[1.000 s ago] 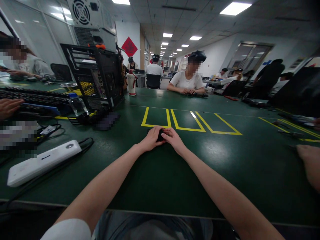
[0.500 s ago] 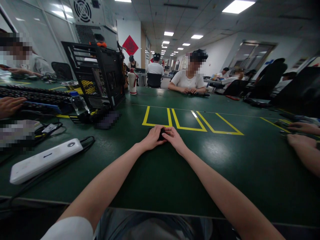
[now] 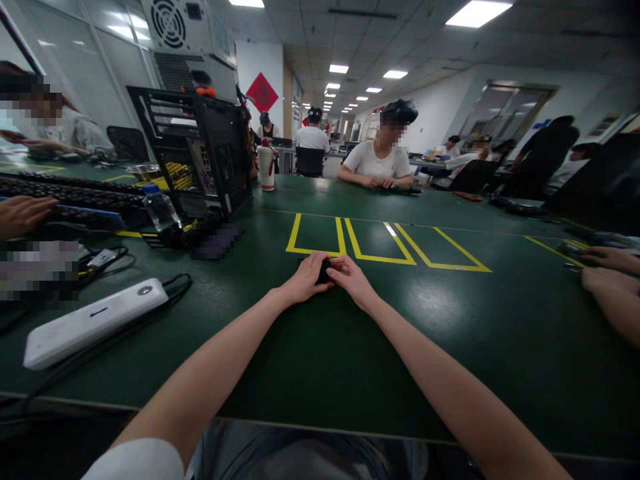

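Note:
Between my two hands is a small black object [image 3: 324, 271], mostly covered by my fingers, so its kind does not show. My left hand [image 3: 306, 277] wraps round it from the left, fingers over its far side and thumb on the near side. From the right, my right hand [image 3: 349, 279] touches it with bent, pinched fingertips. Both hands rest low over the green table [image 3: 340, 360], just in front of the yellow tape outline [image 3: 315, 253] on the left of the marked row.
Left of me lie a white power strip [image 3: 95, 323] with a black cable, a bottle [image 3: 161, 208] and an open black computer case [image 3: 200, 153]. A paper cup [image 3: 267, 168] stands farther back. Other people's hands are at the far left and right edges; a person [image 3: 380, 160] sits opposite.
My hands stay at nearly the same place round the black object, with only slight finger movement. The whole view has shifted a little.

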Demonstrator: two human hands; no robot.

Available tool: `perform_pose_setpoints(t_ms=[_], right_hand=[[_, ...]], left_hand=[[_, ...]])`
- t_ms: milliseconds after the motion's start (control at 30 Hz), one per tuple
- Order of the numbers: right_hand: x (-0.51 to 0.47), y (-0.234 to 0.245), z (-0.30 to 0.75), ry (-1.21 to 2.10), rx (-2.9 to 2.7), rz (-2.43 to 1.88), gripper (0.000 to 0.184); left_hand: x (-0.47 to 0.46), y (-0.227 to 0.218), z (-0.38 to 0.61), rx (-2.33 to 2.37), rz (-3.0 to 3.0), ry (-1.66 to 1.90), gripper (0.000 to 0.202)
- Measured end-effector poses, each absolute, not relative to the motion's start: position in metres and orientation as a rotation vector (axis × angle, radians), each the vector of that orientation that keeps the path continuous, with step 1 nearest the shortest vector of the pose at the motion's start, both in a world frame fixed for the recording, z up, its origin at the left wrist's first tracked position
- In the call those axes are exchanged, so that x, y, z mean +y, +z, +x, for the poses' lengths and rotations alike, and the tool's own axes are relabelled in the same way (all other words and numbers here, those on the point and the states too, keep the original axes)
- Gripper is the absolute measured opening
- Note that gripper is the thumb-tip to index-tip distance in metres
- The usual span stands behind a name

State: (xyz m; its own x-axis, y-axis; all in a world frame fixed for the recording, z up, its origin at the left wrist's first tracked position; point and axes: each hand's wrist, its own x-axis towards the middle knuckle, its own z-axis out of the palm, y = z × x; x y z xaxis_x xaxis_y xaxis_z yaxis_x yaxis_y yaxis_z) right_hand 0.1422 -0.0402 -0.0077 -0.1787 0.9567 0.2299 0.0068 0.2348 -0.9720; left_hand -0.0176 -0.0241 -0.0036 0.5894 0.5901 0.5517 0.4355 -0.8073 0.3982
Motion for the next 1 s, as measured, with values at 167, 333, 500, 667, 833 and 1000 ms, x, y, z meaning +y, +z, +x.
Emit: perform_pose_setpoints(t_ms=[167, 333, 500, 667, 833, 1000], right_hand=[[-0.0404, -0.0078, 0.1416, 1.206, -1.499, -0.983, 0.031], [-0.0435, -0.0076, 0.1434, 1.261, -1.508, -0.872, 0.035], [-0.0435, -0.0089, 0.1423, 1.194, -1.497, -0.907, 0.023], [-0.0406, -0.0107, 0.1424, 1.151, -1.516, -0.967, 0.027], [-0.0426, -0.0075, 0.1436, 1.186, -1.562, -0.934, 0.027], [-0.0486, -0.0045, 0.1432, 1.239, -1.521, -0.860, 0.031]], left_hand=[[-0.0316, -0.0021, -0.0208, 0.889, 2.599, 1.015, 0.057], [-0.0346, -0.0045, -0.0205, 0.882, 2.604, 1.043, 0.054], [-0.0343, -0.0036, -0.0217, 0.829, 2.594, 1.049, 0.059], [-0.0341, -0.0038, -0.0223, 0.835, 2.610, 1.037, 0.058], [-0.0323, -0.0076, -0.0215, 0.853, 2.625, 1.032, 0.060], [-0.0322, -0.0063, -0.0214, 0.839, 2.610, 1.035, 0.057]])
